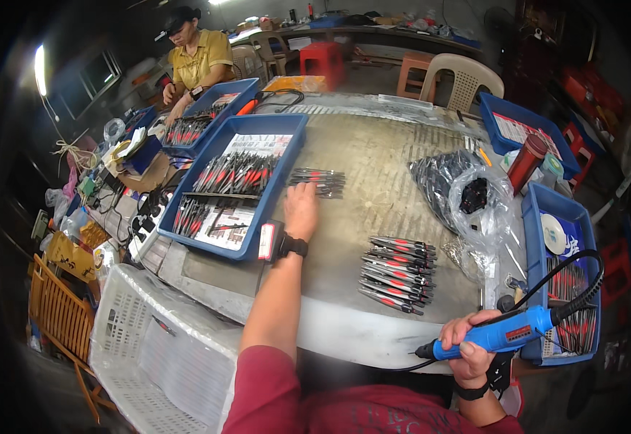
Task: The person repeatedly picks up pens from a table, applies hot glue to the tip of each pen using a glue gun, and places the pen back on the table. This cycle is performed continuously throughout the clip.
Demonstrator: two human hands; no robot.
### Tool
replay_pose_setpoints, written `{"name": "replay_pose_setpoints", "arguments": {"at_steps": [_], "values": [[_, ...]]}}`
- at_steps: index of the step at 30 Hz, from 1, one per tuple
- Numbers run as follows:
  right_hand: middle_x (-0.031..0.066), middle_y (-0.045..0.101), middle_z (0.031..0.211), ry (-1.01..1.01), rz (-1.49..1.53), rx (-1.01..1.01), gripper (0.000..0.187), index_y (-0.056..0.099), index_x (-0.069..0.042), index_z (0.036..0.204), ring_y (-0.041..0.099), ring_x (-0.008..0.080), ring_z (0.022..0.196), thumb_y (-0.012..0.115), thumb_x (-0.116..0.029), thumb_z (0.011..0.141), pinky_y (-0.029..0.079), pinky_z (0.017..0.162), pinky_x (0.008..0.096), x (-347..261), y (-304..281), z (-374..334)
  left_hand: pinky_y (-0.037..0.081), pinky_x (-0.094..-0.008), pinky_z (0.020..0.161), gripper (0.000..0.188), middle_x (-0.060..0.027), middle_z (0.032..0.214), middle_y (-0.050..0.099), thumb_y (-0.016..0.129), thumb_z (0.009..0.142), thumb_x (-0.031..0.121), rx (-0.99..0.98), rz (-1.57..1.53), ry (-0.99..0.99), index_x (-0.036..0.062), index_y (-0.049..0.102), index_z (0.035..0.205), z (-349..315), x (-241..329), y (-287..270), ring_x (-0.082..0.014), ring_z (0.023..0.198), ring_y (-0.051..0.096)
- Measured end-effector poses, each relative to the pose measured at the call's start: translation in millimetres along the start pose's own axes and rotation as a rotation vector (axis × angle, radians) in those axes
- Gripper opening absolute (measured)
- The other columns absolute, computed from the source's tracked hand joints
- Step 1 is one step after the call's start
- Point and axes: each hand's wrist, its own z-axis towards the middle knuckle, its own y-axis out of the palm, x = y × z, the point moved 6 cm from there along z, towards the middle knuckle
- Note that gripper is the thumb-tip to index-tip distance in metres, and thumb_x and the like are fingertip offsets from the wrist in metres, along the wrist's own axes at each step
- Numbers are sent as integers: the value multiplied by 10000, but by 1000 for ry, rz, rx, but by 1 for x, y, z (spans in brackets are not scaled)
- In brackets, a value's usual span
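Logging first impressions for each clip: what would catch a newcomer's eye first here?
Probably the blue power tool gripped in the right hand at the table's near edge. Next, the left hand reaching to a small bundle of pliers beside the big blue tray, with a neat stack of red-and-black pliers mid-table.

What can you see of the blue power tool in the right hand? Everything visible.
The blue power tool is a slim, pen-like handpiece with a glossy, plastic-looking blue body, a red label on its side and a black nose with a thin tip pointing left. A thick black cord leaves its rear and loops up over the blue tray at right. It lies roughly level, off the table's near edge, gripped by the right hand, fingers wrapped around it.
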Motion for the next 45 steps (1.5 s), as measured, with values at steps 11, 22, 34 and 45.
{"name": "replay_pose_setpoints", "arguments": {"at_steps": [11, 22, 34, 45], "values": [[66, 500, 694, 13, -20, 2, 438, 401, -82, 1009, 521, 198, 553, 663, -160, 667, 451, 571, 351, 7, -1, 8, 396, -463, 738, 282, -48, 938, 546, 671, 728, 163, -180, 90, 17, 115, 552, 979, 10, -14, 19, -273, 955, 491], [74, 503, 749, 39, 96, -26, 487, 394, -106, 1061, 508, 210, 643, 694, -92, 679, 440, 606, 357, 7, 0, 5, 453, -390, 598, 264, -146, 759, 625, 661, 780, 139, -52, -394, -180, 76, 530, 1001, -12, 32, -28, -304, 676, 604], [75, 499, 768, -48, 81, -67, 486, 397, -92, 1074, 518, 203, 660, 693, -71, 689, 427, 612, 333, 5, 1, -2, 311, -194, 410, 171, 4, 669, 489, 519, 907, 147, -739, -1306, -857, 7, 528, 1005, -213, 131, -102, -55, 481, 412], [85, 503, 786, -78, 63, -104, 495, 411, -71, 1104, 517, 201, 674, 681, -47, 691, 437, 622, 339, 10, 15, -2, 359, -188, 414, 171, -16, 644, 550, 528, 908, 157, -918, -1244, -1076, 9, 579, 842, -281, 137, -109, -55, 475, 449]]}}
